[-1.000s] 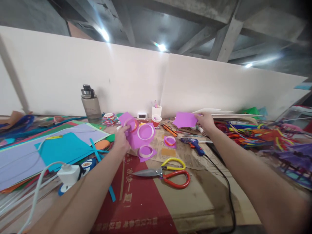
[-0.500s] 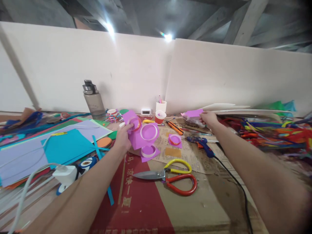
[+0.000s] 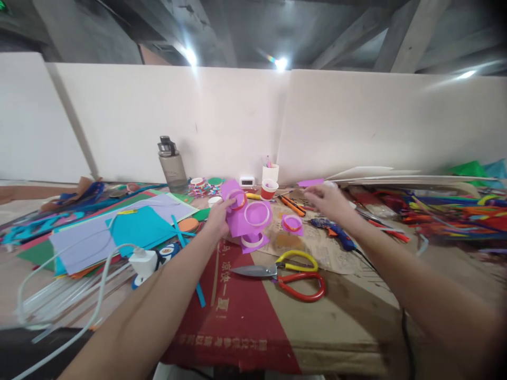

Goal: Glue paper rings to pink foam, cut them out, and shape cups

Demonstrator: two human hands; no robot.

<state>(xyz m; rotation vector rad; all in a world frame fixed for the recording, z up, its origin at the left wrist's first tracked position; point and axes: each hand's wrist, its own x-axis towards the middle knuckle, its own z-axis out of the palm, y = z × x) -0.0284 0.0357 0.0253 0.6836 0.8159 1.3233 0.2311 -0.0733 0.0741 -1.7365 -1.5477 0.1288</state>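
My left hand (image 3: 219, 222) is closed on a piece of purple paper (image 3: 237, 224) that carries three white rings (image 3: 257, 213) glued to it, held up over the table. My right hand (image 3: 328, 201) hovers over the far middle of the table, blurred, fingers loosely spread and empty. A purple paper scrap (image 3: 310, 182) lies just beyond it on the pile at the back. A small purple square with a ring (image 3: 292, 224) lies between my hands. Scissors (image 3: 283, 272) with yellow and red handles rest on the cardboard in front.
A blue glue gun (image 3: 335, 230) with a black cord lies under my right wrist. Sheets of coloured paper (image 3: 119, 232) are stacked at left, with a white charger (image 3: 143, 260). A water bottle (image 3: 171, 168), cups (image 3: 269, 188) and orange pens stand at the back; coloured strips crowd the right.
My right hand set the purple scrap down on the back pile, let go and drew back toward me. The left hand kept its hold on the ringed paper. The camera shifted left.
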